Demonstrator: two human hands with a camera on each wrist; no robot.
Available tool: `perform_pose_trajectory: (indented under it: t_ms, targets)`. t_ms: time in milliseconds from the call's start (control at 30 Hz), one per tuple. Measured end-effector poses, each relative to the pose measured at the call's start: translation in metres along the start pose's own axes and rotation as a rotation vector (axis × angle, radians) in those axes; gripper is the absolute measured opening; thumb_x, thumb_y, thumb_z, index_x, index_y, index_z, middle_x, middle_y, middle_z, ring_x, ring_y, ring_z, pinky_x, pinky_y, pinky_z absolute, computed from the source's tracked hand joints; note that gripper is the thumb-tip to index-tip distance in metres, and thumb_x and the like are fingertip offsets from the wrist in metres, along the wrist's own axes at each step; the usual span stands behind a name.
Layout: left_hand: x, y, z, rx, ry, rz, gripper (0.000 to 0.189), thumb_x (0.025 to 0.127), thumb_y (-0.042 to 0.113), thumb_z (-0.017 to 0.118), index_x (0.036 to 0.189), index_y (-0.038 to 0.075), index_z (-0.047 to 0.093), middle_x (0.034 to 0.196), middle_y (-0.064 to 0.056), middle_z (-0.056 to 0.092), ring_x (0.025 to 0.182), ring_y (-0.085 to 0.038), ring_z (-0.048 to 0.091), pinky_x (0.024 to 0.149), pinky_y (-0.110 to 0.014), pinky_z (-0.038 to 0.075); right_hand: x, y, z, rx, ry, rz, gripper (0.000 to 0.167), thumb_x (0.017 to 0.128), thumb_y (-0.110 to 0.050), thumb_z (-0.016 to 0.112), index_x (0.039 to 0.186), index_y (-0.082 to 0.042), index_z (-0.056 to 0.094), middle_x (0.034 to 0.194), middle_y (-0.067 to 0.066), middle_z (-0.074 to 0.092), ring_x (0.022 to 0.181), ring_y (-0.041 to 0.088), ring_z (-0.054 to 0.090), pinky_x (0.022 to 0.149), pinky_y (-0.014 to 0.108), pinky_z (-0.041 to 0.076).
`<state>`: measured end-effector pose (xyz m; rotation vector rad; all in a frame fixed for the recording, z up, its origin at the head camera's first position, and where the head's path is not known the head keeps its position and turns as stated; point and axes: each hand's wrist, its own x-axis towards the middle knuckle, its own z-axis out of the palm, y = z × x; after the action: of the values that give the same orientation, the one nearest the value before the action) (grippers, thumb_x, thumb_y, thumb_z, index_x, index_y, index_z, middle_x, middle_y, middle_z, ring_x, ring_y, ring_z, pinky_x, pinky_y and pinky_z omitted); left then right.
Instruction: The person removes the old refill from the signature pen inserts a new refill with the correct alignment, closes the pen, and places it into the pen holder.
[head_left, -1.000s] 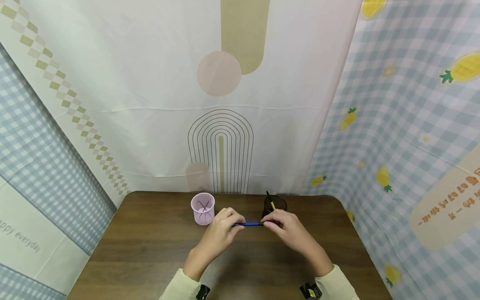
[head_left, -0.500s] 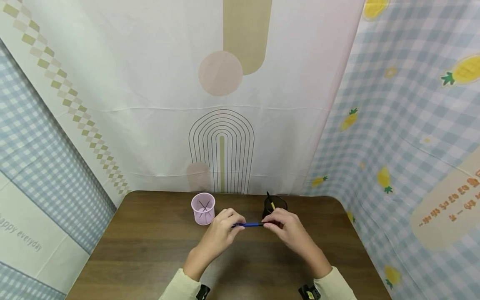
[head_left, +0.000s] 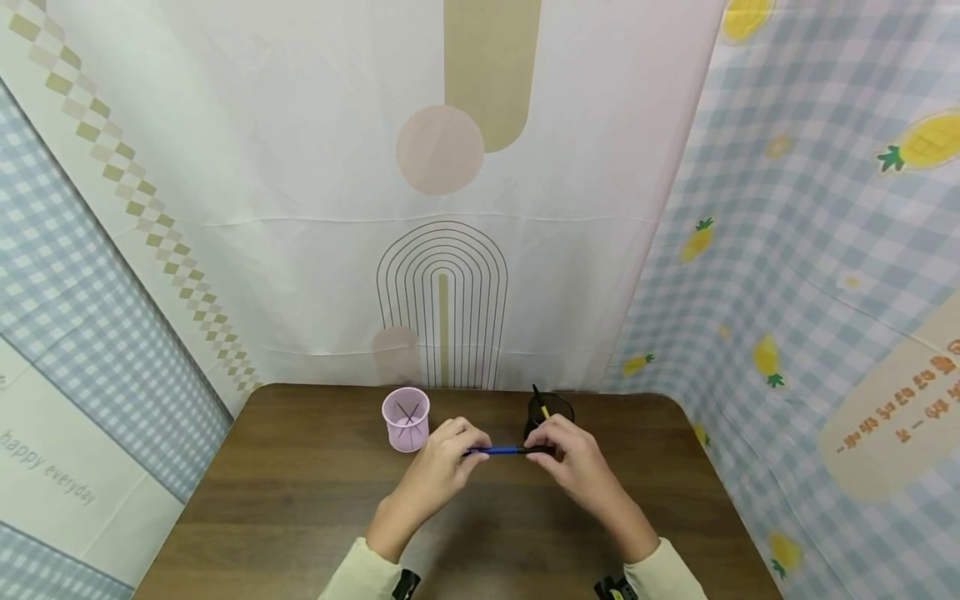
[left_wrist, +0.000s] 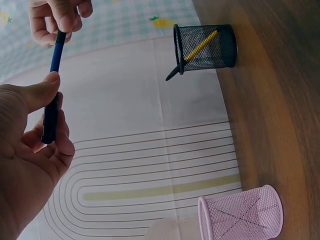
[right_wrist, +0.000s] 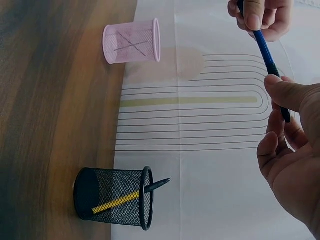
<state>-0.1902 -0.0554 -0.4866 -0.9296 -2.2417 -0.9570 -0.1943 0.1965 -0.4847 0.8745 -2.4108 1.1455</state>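
A blue pen point(head_left: 504, 450) with dark ends is held level between both hands above the table. My left hand point(head_left: 448, 457) pinches one end between thumb and fingers; in the left wrist view that dark end pokes out below the thumb. My right hand point(head_left: 573, 458) pinches the other end, its dark tip showing past the fingers in the right wrist view. Beyond the right hand stands a black mesh pen cup point(right_wrist: 115, 197) with a yellow and black pen point(right_wrist: 120, 201) leaning in it. Left of the left hand is a pink mesh pen cup point(head_left: 406, 419), with nothing inside.
Both cups stand near the far edge of the brown wooden table point(head_left: 300, 500). Behind that edge hangs a white printed cloth point(head_left: 315, 275). A blue checked cloth with pineapples point(head_left: 810, 275) hangs at the right, and another checked cloth point(head_left: 82, 225) at the left.
The right thumb and fingers have shifted slightly along the pen, and more of its dark end now shows. The left hand and both cups have stayed in place.
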Motion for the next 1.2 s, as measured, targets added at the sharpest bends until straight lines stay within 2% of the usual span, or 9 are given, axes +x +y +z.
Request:
perform_pose_trajectory:
  t_ms: [233,433,567,733,900,1067,1200]
  targets:
    - [0.0,0.0,0.002,0.004,0.009,-0.003,0.021,0.079,0.002,0.086,0.093,0.013,0.073,0.089,0.005,0.066,0.087,-0.013,0.062,0.075,-0.027,0.054,-0.001,0.003,0.002,0.003,0.016,0.0,0.031,0.082,0.001,0.083,0.099,-0.022,0.071,0.099,-0.009,0.063,0.075,0.002,0.052,0.061,0.02,0.049]
    - [0.001,0.0,0.002,0.004,0.016,0.002,0.021,0.08,0.003,0.085,0.093,0.013,0.073,0.09,0.005,0.067,0.088,-0.013,0.062,0.076,-0.027,0.054,-0.003,0.007,0.005,0.005,0.05,-0.021,0.038,0.077,0.005,0.086,0.1,-0.018,0.068,0.095,-0.006,0.061,0.073,0.007,0.054,0.059,0.02,0.048]
    - [0.001,0.001,0.001,0.006,0.014,-0.001,0.021,0.079,0.002,0.085,0.093,0.013,0.073,0.09,0.005,0.067,0.088,-0.013,0.063,0.076,-0.027,0.054,-0.003,0.007,0.003,0.014,0.027,0.006,0.039,0.076,0.002,0.088,0.103,-0.017,0.068,0.098,-0.005,0.062,0.073,0.009,0.055,0.06,0.02,0.048]
    - [0.002,0.001,0.001,0.007,0.012,-0.002,0.023,0.079,0.001,0.086,0.093,0.013,0.073,0.09,0.005,0.067,0.088,-0.013,0.063,0.075,-0.026,0.054,-0.001,0.005,-0.002,0.021,-0.045,0.068,0.032,0.085,-0.011,0.084,0.113,-0.019,0.07,0.1,-0.002,0.064,0.078,0.005,0.055,0.062,0.022,0.049]
    - [0.002,0.001,0.0,0.013,0.013,0.0,0.019,0.08,0.004,0.085,0.093,0.013,0.074,0.09,0.005,0.067,0.088,-0.013,0.063,0.076,-0.026,0.054,0.003,0.004,-0.006,0.032,-0.111,0.125,0.014,0.099,-0.022,0.07,0.111,-0.024,0.074,0.099,-0.013,0.066,0.076,0.002,0.056,0.065,0.024,0.051]
    - [0.002,0.001,0.001,0.011,0.029,0.02,0.021,0.079,0.003,0.086,0.092,0.013,0.073,0.089,0.004,0.066,0.087,-0.013,0.062,0.076,-0.025,0.053,0.003,0.004,-0.006,0.005,-0.128,0.108,0.01,0.099,-0.022,0.069,0.105,-0.024,0.076,0.098,-0.014,0.07,0.079,0.001,0.059,0.068,0.024,0.052]
    - [0.002,0.001,0.001,0.012,0.027,0.02,0.022,0.079,0.003,0.086,0.092,0.014,0.073,0.089,0.005,0.066,0.087,-0.012,0.062,0.075,-0.025,0.053,0.003,0.004,-0.005,-0.002,-0.116,0.092,0.009,0.098,-0.019,0.07,0.102,-0.025,0.076,0.094,-0.014,0.069,0.075,0.0,0.057,0.065,0.023,0.052]
